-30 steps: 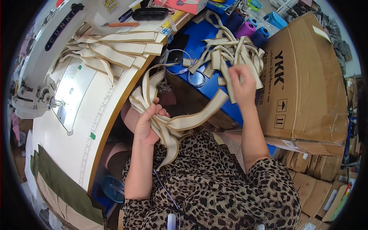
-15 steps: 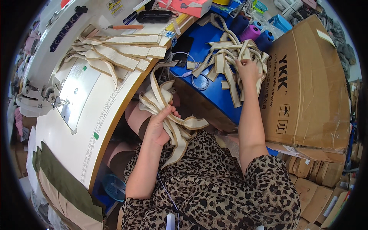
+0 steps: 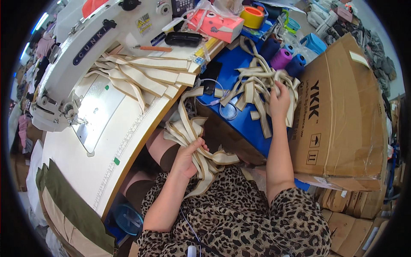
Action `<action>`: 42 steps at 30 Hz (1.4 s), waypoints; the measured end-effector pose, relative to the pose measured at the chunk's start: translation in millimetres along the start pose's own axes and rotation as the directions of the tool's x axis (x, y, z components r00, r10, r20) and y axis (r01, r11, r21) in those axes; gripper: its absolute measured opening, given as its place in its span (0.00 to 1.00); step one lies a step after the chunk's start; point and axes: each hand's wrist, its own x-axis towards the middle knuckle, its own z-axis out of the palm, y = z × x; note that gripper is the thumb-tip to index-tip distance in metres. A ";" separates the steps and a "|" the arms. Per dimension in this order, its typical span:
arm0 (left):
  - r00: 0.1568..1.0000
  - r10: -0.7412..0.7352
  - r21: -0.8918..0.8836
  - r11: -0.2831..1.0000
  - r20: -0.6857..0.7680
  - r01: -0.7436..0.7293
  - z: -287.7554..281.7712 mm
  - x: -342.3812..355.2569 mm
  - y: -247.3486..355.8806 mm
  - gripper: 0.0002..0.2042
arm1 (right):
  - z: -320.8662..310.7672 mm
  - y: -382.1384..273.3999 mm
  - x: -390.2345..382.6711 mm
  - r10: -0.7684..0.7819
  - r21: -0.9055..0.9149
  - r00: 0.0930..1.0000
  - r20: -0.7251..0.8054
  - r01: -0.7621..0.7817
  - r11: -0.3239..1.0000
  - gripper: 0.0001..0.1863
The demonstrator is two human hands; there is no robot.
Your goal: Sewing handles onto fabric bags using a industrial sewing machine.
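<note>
A loose bundle of cream webbing straps with tan edges (image 3: pixel 185 130) is gripped in my left hand (image 3: pixel 189 158), above my lap. Its strap ends hang and curl on both sides of the fist. My right hand (image 3: pixel 280 102) reaches to a tangled pile of the same webbing straps (image 3: pixel 251 91) on a blue surface (image 3: pixel 245 126). The right fingers are pinched round a strap at the pile's right side; part of the grip is hidden by the hand. More webbing straps (image 3: pixel 147 75) lie fanned out on the white sewing table (image 3: pixel 124 118).
A sewing machine (image 3: pixel 68 85) stands at the left. Right of the blue surface is a large cardboard box (image 3: pixel 338 115). Thread cones (image 3: pixel 281 59) stand behind the pile. A black case (image 3: pixel 184 39), orange-handled tool (image 3: pixel 154 48) and coiled white cable (image 3: pixel 228 112) lie nearby.
The whole view has shifted, so the table and straps sit lower and farther right. My left hand keeps its bundle; my right hand stays at the pile with its fingers slightly moved.
</note>
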 end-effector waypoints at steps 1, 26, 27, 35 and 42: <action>1.000 0.000 0.004 1.000 -0.023 0.000 1.5 0.9 -0.4 0.14 | -13.4 -15.3 -11.9 -0.014 0.137 0.999 0.048 0.008 0.991 0.14; 0.996 -0.080 0.033 0.996 -0.041 0.081 13.0 -9.4 1.3 0.17 | 78.5 43.7 67.4 -0.078 -0.349 0.978 0.193 0.143 0.926 0.11; 0.997 -0.070 0.051 0.996 -0.031 0.071 12.2 -7.8 1.0 0.16 | 70.7 31.2 66.7 -0.048 -0.294 0.992 0.113 0.080 0.953 0.11; 0.991 -0.110 -0.048 0.992 0.081 0.115 7.2 1.7 -2.2 0.23 | -37.5 -99.6 -73.5 -0.719 0.579 0.635 0.282 0.485 0.656 0.19; 0.997 -0.066 0.051 0.997 0.036 0.064 10.9 1.2 -7.5 0.14 | -27.8 -83.2 -96.1 -0.730 0.788 0.383 0.566 0.010 0.616 0.17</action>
